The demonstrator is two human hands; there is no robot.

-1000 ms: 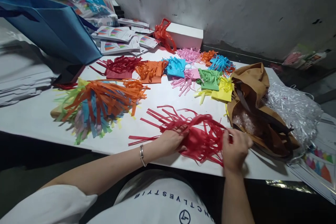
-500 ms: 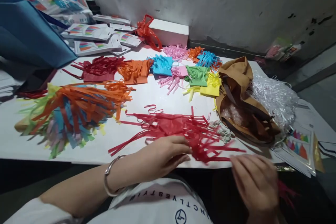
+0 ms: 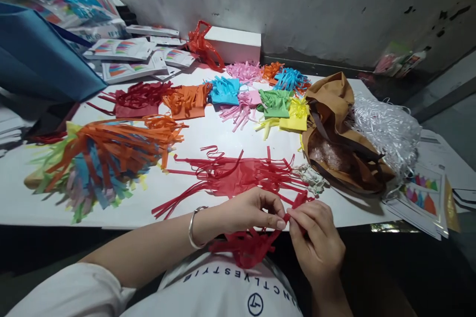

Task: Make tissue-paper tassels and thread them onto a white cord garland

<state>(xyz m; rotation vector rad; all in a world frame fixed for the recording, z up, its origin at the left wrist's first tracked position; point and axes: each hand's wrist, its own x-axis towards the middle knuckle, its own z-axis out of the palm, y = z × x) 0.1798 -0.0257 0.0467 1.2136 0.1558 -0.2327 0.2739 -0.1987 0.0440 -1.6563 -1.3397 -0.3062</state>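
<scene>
Both hands meet at the table's front edge, pinching one red tissue-paper tassel (image 3: 249,250). My left hand (image 3: 256,213), with a silver bangle on its wrist, is closed with thumb and forefinger on the tassel's middle. Right beside it, my right hand (image 3: 318,237) is closed on the same part, fingertips almost touching the left ones. Fringed strips hang down in front of the shirt, and a short red end sticks up above the right fingers. Just beyond lies a stack of red fringed tissue paper (image 3: 238,178), its strips spread to both sides.
Multicoloured tassels (image 3: 107,158) lie at left. Folded fringed bundles, such as an orange one (image 3: 189,101), line the back. A brown bag (image 3: 334,148) and white shredded strands (image 3: 390,133) are at right. Flat packages (image 3: 122,49) and a white box (image 3: 234,44) stand near the wall.
My right hand has moved left from the table's right front edge to meet my left hand. A red tassel is now between them, off the stack and hanging over the front edge.
</scene>
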